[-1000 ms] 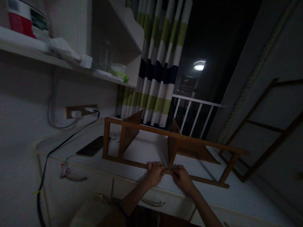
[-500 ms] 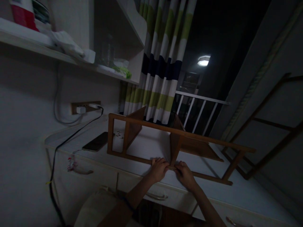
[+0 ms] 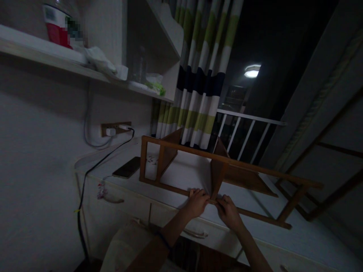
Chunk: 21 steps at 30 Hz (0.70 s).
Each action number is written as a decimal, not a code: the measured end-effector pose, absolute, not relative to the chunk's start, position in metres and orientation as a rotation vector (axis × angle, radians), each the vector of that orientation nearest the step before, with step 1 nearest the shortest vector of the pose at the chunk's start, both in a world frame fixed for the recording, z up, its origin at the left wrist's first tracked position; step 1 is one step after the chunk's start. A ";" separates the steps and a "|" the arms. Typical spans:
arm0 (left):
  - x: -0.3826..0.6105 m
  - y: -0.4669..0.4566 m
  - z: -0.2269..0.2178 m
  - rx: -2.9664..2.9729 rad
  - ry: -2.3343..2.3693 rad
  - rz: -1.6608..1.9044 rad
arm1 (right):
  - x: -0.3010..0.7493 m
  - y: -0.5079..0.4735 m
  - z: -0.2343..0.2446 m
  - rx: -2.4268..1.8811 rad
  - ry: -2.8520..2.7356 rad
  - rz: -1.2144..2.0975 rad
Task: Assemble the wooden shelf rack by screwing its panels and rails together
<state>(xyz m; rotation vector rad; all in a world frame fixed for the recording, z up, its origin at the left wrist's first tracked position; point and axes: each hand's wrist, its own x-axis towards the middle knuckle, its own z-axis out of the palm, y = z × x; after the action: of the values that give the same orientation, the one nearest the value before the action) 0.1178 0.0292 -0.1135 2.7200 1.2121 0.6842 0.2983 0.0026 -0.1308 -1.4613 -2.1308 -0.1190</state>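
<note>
A brown wooden frame (image 3: 195, 151) lies on its side along the white desk (image 3: 190, 172), with flat boards set crosswise between its rails. My left hand (image 3: 197, 203) is closed around the near rail, just left of where the middle board (image 3: 219, 177) meets it. On the other side of that joint, my right hand (image 3: 229, 213) grips the same rail with bent fingers. Both thumbs sit close to the joint. My palms hide part of the rail.
A phone (image 3: 127, 167) lies left of the frame, near small dark pieces (image 3: 152, 160). A black cable (image 3: 106, 155) runs from the wall socket (image 3: 115, 129) over the desk edge. Another wooden frame (image 3: 337, 149) leans at right. Above left is a shelf (image 3: 56, 56).
The whole view has shifted, so everything appears a little further right. Both hands keep their hold at the same joint of the frame.
</note>
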 end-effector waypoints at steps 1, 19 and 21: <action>0.117 0.029 -0.114 2.724 1.205 0.688 | 0.299 0.003 -0.131 -1.458 -2.130 -0.126; 0.007 -0.013 -0.140 2.273 1.683 1.466 | 0.308 0.007 -0.146 -1.343 -2.098 -0.127; -0.034 -0.008 -0.143 2.159 1.954 1.396 | 0.309 0.008 -0.149 -1.340 -2.095 -0.121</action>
<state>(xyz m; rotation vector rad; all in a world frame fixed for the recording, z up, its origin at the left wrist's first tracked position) -0.0338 -0.0084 -0.1427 2.1592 1.9535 1.3962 0.3095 0.0079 -0.1488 -1.3397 -2.0948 -0.1206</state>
